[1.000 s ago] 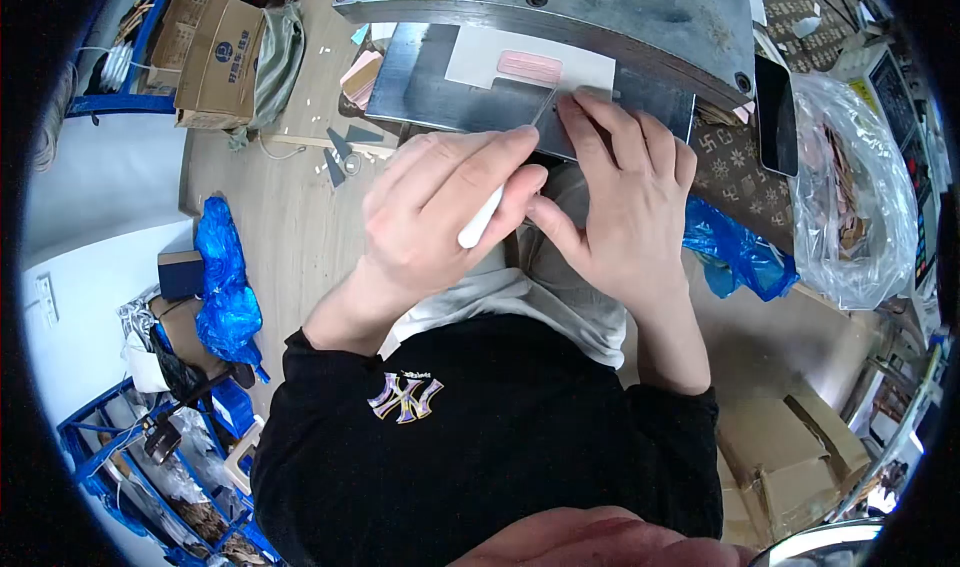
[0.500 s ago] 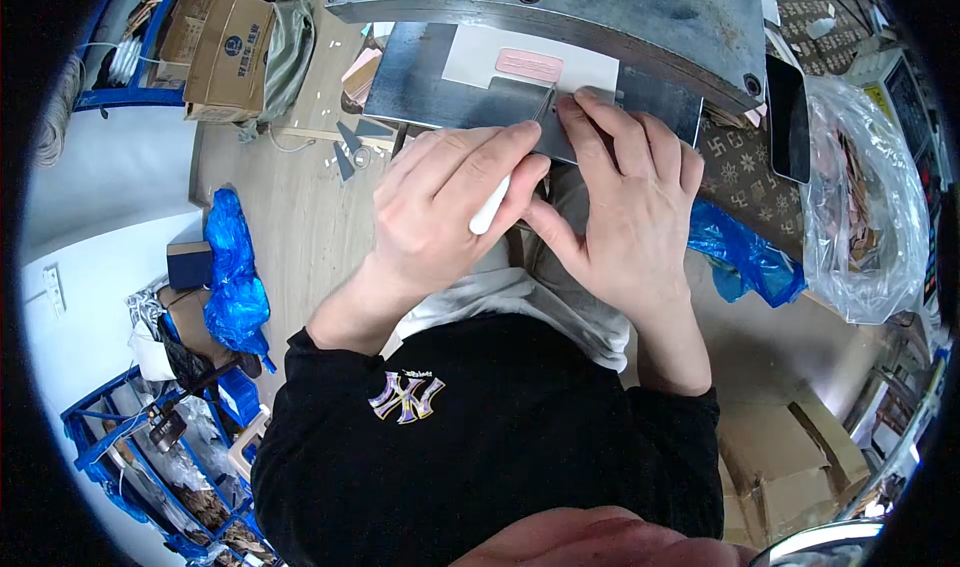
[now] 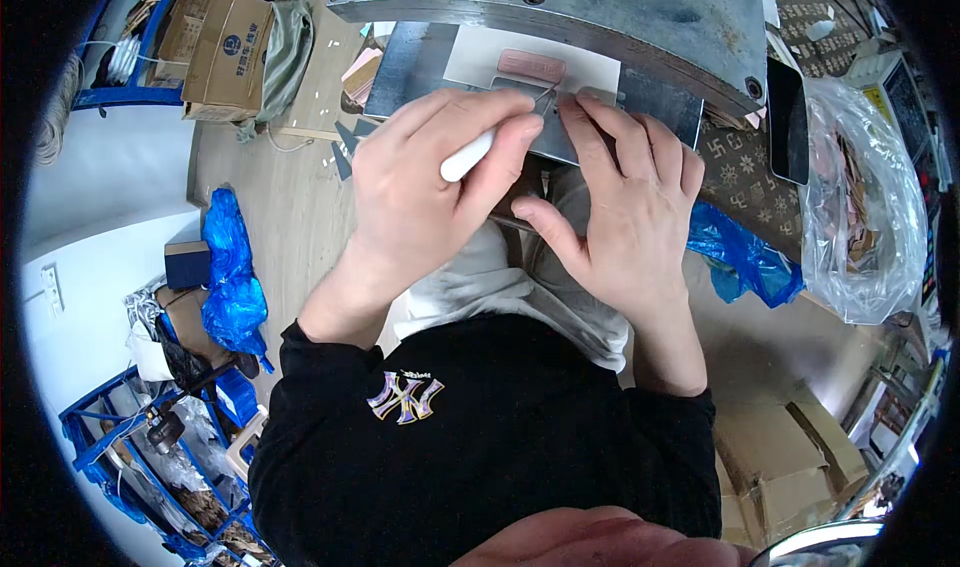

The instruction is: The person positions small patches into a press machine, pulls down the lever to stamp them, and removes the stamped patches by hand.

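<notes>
White-handled, one tool [image 3: 466, 158] is clamped in the left hand [image 3: 428, 172]; the right hand [image 3: 636, 192], thumb apart, lies near and right of one pink piece [image 3: 531, 65] on one white sheet [image 3: 474, 59].

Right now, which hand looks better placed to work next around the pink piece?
Probably the left hand: it grips the white-handled tool, its tip near the pink piece. The right hand holds no tool.

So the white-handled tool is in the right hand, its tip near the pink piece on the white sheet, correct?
Not quite: the left hand holds the white-handled tool, as the head view shows. Its tip is indeed near the pink piece on the white sheet.
</notes>
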The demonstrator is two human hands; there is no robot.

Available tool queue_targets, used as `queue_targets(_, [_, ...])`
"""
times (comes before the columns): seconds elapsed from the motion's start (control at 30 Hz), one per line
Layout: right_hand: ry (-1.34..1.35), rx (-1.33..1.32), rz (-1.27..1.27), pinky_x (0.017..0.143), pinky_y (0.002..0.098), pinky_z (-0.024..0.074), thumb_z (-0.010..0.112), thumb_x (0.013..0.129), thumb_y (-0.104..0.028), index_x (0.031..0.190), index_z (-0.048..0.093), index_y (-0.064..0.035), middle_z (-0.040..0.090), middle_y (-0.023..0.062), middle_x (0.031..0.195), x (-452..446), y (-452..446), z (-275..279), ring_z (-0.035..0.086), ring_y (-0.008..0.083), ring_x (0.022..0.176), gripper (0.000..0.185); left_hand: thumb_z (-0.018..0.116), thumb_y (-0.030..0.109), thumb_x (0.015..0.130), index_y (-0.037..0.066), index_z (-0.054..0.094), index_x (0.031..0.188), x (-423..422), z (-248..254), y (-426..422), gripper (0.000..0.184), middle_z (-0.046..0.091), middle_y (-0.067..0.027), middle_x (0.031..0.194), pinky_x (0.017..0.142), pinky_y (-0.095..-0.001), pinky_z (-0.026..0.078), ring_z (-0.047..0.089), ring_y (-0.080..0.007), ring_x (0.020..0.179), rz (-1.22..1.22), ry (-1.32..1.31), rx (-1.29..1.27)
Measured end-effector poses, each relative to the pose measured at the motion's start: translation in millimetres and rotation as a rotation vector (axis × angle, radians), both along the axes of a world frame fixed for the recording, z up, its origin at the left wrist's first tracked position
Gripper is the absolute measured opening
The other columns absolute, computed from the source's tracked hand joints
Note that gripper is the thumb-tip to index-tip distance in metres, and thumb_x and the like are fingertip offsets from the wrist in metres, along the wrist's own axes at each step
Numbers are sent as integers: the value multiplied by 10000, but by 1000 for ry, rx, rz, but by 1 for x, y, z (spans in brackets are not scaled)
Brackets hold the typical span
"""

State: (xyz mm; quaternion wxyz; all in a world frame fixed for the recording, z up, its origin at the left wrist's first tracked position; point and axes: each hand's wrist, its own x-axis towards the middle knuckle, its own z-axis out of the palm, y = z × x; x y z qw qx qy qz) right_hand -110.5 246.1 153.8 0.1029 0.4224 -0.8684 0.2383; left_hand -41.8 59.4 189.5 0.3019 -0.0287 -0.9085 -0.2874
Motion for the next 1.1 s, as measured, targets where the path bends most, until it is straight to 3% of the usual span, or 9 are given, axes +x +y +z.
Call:
queue_targets(0.37, [-14, -1, 6, 1035, 462, 327, 673, 874, -549, 1410, 599, -113, 540, 37, 1435, -1, 0, 1, 481, 289, 1253, 695, 856, 16, 748, 43, 766, 1079, 9, -14, 9, 344, 745, -74, 956, 676, -335, 551, 700, -236, 768, -68, 96, -287])
queue_targets(0.8, [-49, 17, 38, 1028, 458, 345, 700, 871, -454, 1392, 598, -63, 510, 51, 1474, -6, -4, 17, 492, 291, 1248, 659, 850, 18, 759, 28, 761, 1080, 8, -21, 4, 333, 744, -98, 965, 679, -341, 556, 699, -245, 771, -59, 177, -222])
queue_targets(0.93, [-73, 17, 119, 1013, 431, 365, 702, 872, -406, 1374, 593, -9, 495, 55, 1493, -13, -15, 19, 501, 283, 1238, 649, 859, 106, 771, 15, 742, 1063, 8, -22, -2, 327, 707, -91, 927, 653, -346, 549, 685, -248, 741, -71, 228, -240])
queue_targets(1.1, [10, 88, 143, 990, 402, 381, 731, 864, -430, 1395, 574, 24, 499, 44, 1501, -16, -10, 23, 512, 278, 1199, 716, 799, 108, 847, 17, 732, 1041, 22, -8, -18, 224, 696, -82, 903, 688, -312, 521, 663, -206, 770, -49, 230, -132])
